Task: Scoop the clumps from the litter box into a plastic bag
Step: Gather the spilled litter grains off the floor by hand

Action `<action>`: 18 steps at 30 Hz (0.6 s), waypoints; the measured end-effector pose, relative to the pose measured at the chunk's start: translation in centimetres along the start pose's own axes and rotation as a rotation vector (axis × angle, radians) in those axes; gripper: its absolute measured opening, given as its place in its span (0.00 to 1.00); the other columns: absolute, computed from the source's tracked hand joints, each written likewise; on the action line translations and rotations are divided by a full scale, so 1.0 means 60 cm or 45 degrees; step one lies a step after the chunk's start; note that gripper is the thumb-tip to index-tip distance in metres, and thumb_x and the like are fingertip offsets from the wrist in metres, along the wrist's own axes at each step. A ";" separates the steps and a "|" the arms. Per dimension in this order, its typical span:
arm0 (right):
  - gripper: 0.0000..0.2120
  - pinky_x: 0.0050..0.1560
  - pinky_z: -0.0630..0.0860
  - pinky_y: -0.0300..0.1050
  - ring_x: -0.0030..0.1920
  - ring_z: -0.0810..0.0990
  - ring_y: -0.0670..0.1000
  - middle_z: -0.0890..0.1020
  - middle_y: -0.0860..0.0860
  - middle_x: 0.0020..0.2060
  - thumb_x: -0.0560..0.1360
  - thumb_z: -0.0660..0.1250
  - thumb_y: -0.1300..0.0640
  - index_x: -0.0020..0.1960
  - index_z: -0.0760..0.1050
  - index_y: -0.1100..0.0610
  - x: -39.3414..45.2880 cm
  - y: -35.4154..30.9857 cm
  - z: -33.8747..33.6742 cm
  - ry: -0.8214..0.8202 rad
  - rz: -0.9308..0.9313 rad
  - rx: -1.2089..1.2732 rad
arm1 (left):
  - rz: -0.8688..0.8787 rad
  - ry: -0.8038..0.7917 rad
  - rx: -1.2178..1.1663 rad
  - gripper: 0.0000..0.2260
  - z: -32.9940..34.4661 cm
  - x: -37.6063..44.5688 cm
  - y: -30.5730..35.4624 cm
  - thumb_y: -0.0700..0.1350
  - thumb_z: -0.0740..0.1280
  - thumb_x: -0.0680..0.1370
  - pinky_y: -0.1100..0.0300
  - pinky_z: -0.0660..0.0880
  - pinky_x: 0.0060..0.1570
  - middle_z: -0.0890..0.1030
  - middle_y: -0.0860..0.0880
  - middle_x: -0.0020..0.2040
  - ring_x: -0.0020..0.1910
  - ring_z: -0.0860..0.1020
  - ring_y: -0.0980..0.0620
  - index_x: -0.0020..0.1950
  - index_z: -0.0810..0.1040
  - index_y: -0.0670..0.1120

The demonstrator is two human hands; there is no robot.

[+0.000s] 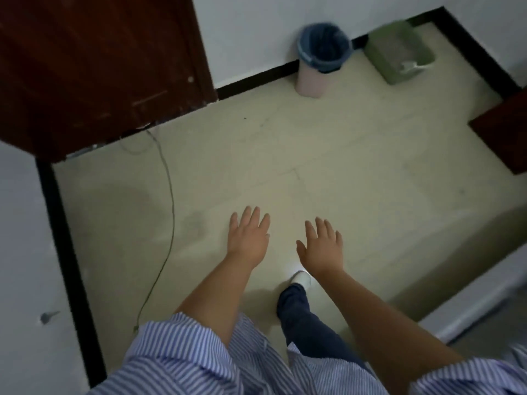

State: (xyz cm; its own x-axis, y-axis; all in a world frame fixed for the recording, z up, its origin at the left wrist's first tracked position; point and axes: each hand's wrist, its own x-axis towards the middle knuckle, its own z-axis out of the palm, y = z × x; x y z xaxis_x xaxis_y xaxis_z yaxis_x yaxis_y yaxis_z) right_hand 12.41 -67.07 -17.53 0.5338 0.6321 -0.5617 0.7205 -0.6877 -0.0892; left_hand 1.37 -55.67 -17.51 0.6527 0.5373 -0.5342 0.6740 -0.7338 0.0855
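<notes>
A green litter box (399, 54) with grey litter sits on the floor in the far right corner, against the wall. A pale scoop (412, 66) lies at its near end. Left of it stands a pink bin (322, 61) lined with a blue plastic bag (325, 42). My left hand (248, 238) and my right hand (322, 246) are stretched out in front of me over the floor, palms down, fingers straight, holding nothing. Both hands are far from the litter box.
A dark wooden door (94, 67) stands at the upper left. A thin cable (168, 195) trails over the beige floor (342, 155) on the left. Dark wooden furniture (504, 132) juts in at the right edge. My foot in a white shoe (301, 278) shows below my hands.
</notes>
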 end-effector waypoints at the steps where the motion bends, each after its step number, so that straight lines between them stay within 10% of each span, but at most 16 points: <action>1: 0.27 0.75 0.45 0.53 0.76 0.44 0.54 0.48 0.54 0.77 0.81 0.47 0.46 0.76 0.46 0.54 0.015 0.033 -0.025 0.037 0.025 0.041 | 0.042 0.021 0.034 0.23 -0.024 0.028 0.043 0.50 0.47 0.83 0.47 0.41 0.73 0.46 0.47 0.78 0.76 0.43 0.48 0.77 0.47 0.49; 18: 0.26 0.74 0.50 0.50 0.76 0.50 0.53 0.54 0.53 0.76 0.81 0.50 0.49 0.76 0.52 0.56 0.417 0.514 -0.468 0.475 0.360 0.239 | 0.390 0.290 0.280 0.23 -0.422 0.585 0.454 0.51 0.48 0.83 0.47 0.45 0.72 0.48 0.46 0.77 0.76 0.47 0.48 0.77 0.49 0.48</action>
State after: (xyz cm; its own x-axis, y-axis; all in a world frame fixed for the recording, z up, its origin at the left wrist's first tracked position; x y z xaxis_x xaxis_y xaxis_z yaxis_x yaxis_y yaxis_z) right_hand 60.40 -62.41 -11.21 0.8431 0.4730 -0.2557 0.4513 -0.8810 -0.1418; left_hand 51.42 -46.25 -12.61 0.8872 0.3410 -0.3109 0.3638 -0.9313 0.0168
